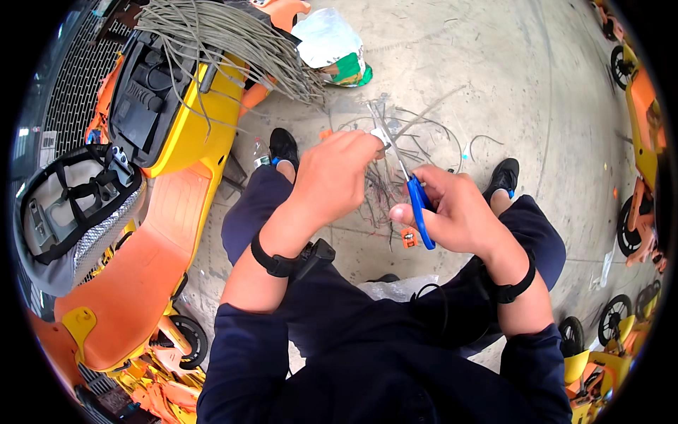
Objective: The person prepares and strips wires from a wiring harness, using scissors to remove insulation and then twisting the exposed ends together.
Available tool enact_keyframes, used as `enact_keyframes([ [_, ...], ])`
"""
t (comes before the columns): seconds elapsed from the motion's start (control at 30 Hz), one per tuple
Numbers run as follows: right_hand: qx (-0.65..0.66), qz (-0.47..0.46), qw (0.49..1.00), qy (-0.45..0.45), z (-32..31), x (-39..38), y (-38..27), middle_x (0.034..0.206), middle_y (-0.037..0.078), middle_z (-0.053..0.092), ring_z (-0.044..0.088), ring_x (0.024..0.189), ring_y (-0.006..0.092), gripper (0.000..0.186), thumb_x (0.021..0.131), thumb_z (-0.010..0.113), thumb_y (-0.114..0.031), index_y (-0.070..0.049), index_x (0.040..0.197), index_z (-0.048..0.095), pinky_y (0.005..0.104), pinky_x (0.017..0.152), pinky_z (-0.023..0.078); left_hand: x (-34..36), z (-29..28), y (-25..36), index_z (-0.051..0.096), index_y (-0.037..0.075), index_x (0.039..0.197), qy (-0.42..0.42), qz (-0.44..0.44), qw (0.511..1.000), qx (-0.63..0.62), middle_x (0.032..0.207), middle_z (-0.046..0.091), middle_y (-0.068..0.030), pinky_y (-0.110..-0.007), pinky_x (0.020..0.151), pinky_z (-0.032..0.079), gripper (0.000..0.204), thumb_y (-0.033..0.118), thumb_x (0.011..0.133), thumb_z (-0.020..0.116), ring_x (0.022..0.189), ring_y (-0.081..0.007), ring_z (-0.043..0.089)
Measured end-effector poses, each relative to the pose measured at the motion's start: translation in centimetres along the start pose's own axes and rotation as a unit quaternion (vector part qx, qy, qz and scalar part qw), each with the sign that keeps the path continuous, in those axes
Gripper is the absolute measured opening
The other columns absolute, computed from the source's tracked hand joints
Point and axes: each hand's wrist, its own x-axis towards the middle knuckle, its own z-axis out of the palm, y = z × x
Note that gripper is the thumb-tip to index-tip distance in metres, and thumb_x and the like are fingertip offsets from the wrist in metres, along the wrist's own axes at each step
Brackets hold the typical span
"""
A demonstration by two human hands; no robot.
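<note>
My right hand [452, 210] is closed round the blue handles of a pair of scissors [419, 212]. Their metal blades point up and away, slightly apart at the tips, and cross next to my left fingertips. My left hand [335, 173] is pinched on a small white piece [381, 137], mostly covered by fingers and blades. A grey cable [431, 107] runs from beside it toward the upper right; whether the two are joined I cannot tell. Below, cut lengths of wire [378, 201] lie scattered on the floor between my feet. Near my right thumb is a small orange piece [409, 238].
To the left stands a yellow and orange scooter body [169, 201] with a large bundle of grey cables [233, 46] draped over its top. A grey helmet-like basket [78, 212] sits beside it. Ahead is a white and green plastic bag [332, 46]. More scooters [643, 120] line the right.
</note>
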Motion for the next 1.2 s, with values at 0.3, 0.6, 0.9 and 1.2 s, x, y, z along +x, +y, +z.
enact_keyframes([
  [0.3,-0.086,-0.063,0.994,0.022,0.4,0.6,-0.9,0.059,0.001,0.046,0.041,0.052,0.0088,0.041,0.074,0.078,-0.027,0.001,0.093,0.055,0.0255,0.047,0.036,-0.1,-0.8,0.5,0.059,0.004,0.089,0.068,-0.077,0.985,-0.141,0.078,0.059,-0.0112,-0.036,0.062,0.045,0.008,0.002,0.082,0.058,0.069,-0.0301,0.057],
  [0.6,-0.146,-0.152,0.976,0.059,0.8,0.6,-0.1,0.07,0.011,0.055,0.057,0.065,0.0277,0.061,0.068,0.077,-0.043,0.0,0.104,0.052,0.037,0.058,0.046,-0.6,-1.2,0.4,0.06,0.002,0.088,0.027,-0.037,0.985,-0.168,0.078,0.059,-0.0096,-0.032,0.076,0.046,0.012,-0.005,0.079,0.056,0.073,-0.0244,0.056],
  [0.9,-0.107,-0.123,0.987,0.009,0.7,0.3,0.1,0.065,0.009,0.052,0.054,0.056,0.023,0.057,0.069,0.076,-0.044,0.001,0.096,0.054,0.0338,0.054,0.045,-0.6,-0.9,0.4,0.06,0.002,0.082,0.014,-0.014,0.984,-0.175,0.075,0.058,-0.0103,-0.034,0.07,0.045,0.018,-0.01,0.069,0.055,0.07,-0.0288,0.056],
  [1.2,-0.069,-0.075,0.995,-0.005,1.2,0.1,-0.6,0.052,0.005,0.048,0.05,0.043,0.0175,0.05,0.071,0.076,-0.043,0.0,0.085,0.055,0.0291,0.044,0.041,-0.3,-1.7,0.2,0.056,0.0,0.074,0.031,-0.011,0.985,-0.167,0.07,0.056,-0.0095,-0.031,0.06,0.042,0.014,-0.011,0.068,0.052,0.065,-0.0266,0.053],
])
